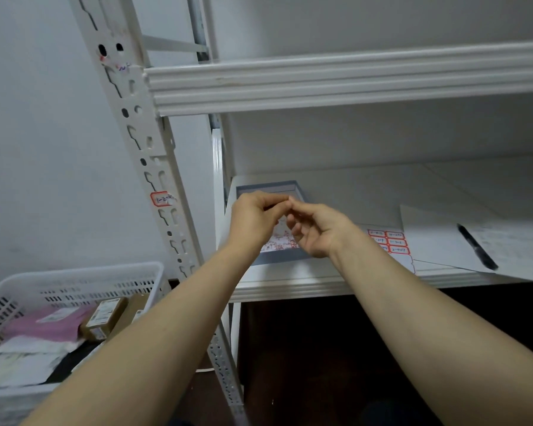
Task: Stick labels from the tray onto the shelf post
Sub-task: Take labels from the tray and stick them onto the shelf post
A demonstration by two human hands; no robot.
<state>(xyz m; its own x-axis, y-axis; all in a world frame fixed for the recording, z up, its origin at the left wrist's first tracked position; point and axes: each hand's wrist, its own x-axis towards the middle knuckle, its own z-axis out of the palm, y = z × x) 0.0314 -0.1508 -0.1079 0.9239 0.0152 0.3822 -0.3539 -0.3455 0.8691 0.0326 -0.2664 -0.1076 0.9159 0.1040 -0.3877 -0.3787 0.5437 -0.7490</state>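
Nearest, at lower left, a white slotted plastic basket [74, 284] holds a pink pouch [48, 329] and small brown cardboard boxes [105, 316]. Beside it rises the white perforated metal shelf post [154, 149], tilted in this view, with one red-bordered handwritten label [162, 198] already stuck on it.

Both bare forearms reach past the post to the white lower shelf board [290, 278]. There the left hand [256, 219] and right hand [317, 232] meet fingertip to fingertip, fingers curled and pinched together, over a shallow grey-blue tray [277, 258]. I cannot tell whether anything is caught between them. Under the hands, the tray holds a litter of small red-and-white labels [279, 241].

To the right on the same board lie a sheet of red-bordered labels [390, 241] and, farther right, a black pen [477, 247] on white paper sheets [437, 238]. Above runs a white ribbed shelf beam [351, 78].
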